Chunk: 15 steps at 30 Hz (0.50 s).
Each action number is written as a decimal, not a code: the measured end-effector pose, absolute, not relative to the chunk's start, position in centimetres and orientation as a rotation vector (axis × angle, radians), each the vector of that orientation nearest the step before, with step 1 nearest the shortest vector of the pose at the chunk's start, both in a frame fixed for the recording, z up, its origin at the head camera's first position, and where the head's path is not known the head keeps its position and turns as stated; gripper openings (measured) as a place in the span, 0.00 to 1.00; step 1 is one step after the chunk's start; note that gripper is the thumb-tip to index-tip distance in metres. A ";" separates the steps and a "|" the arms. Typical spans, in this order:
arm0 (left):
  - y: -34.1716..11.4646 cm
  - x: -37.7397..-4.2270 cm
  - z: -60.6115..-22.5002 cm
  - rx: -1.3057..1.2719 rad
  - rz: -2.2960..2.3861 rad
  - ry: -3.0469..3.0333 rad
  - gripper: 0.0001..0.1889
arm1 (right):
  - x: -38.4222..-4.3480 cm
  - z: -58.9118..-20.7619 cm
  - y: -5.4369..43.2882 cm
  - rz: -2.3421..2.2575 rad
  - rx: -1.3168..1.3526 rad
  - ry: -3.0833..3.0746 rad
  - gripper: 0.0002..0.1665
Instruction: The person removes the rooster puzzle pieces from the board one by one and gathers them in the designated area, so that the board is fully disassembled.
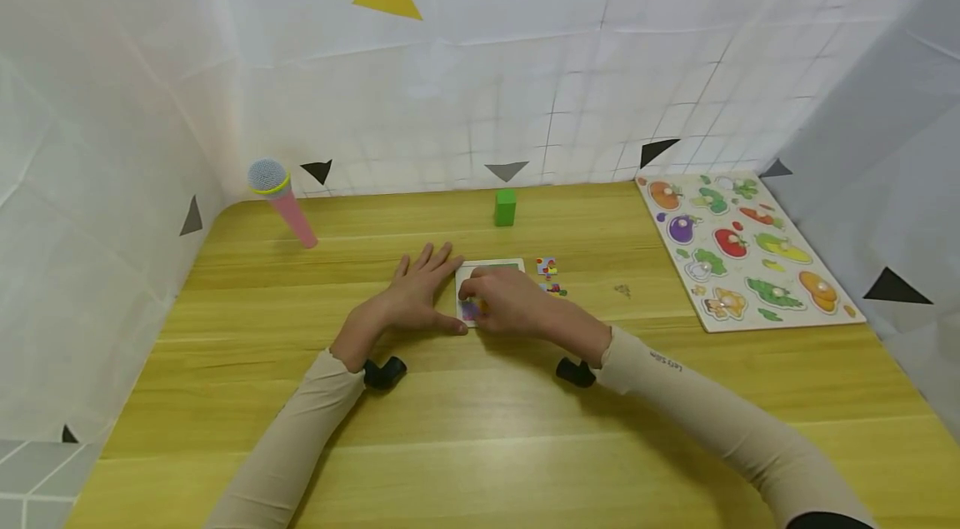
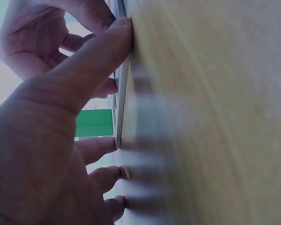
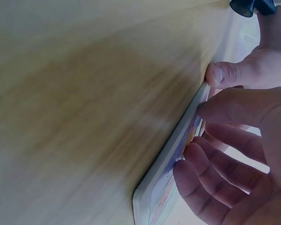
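A small puzzle tray (image 1: 476,264) lies flat on the wooden tabletop (image 1: 480,446) between the two hands; it appears nearly square, without a clear long axis. The left hand (image 1: 412,296) spreads wide along its left side, grasping nothing: thumb at the near corner, index fingertip at the far one, remaining fingertips on the wood. The right hand (image 1: 516,301) arches over the tray, fingers half-curled and tips down; whether they pinch a piece cannot be told. Loose jigsaw pieces (image 1: 546,266) lie just right of the tray, one group beyond another, beside the right hand's knuckles and thus nearer to it than to the left. Inside the tray, a purple patch (image 1: 470,311) shows near the left edge; the right hand hides much of the rest.
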<state>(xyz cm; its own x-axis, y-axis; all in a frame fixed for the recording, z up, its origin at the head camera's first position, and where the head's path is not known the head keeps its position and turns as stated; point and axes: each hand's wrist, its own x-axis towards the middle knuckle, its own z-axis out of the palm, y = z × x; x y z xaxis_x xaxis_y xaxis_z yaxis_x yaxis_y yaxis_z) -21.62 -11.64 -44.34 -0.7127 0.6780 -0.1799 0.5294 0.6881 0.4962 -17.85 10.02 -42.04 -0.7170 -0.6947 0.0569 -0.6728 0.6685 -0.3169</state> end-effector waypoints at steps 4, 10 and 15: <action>-11.7 -21.7 -44.4 0.956 0.596 2.552 0.60 | -17.9 -42.0 9.9 -0.484 -1.159 2.798 0.16; -11.7 -21.6 -44.5 0.958 0.601 2.548 0.60 | -17.9 -41.9 9.9 -0.486 -1.165 2.803 0.16; -11.7 -21.6 -44.5 0.964 0.598 2.555 0.60 | -17.9 -42.0 9.8 -0.444 -1.157 2.827 0.16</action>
